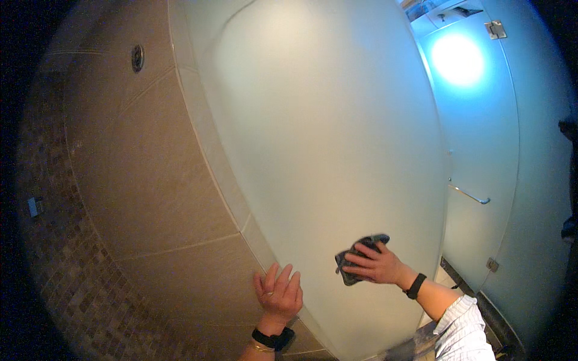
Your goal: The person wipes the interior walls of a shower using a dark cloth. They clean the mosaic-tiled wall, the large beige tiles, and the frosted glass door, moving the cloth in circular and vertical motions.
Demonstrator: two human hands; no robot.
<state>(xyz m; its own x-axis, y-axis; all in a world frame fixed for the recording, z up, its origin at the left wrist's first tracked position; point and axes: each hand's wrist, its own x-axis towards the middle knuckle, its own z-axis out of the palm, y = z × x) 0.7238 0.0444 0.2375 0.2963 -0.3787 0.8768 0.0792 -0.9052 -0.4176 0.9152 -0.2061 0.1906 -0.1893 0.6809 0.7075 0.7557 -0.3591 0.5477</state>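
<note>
My right hand [377,266] presses a dark cloth [356,264] flat against a large frosted glass panel [334,149], with fingers spread over the fabric. Below and left of it, my left hand [279,291] has its fingers apart and holds nothing. It is at the edge where the glass meets a beige tiled wall [167,171]; whether it touches the surface cannot be told. A dark watch is on the left wrist and a black band on the right.
Right of the panel is a frosted glass door [478,135] with a metal handle [469,194] and hinges [495,30]. A round metal fitting [137,58] is set in the tiles. Small mosaic tiles [86,280] cover the far left.
</note>
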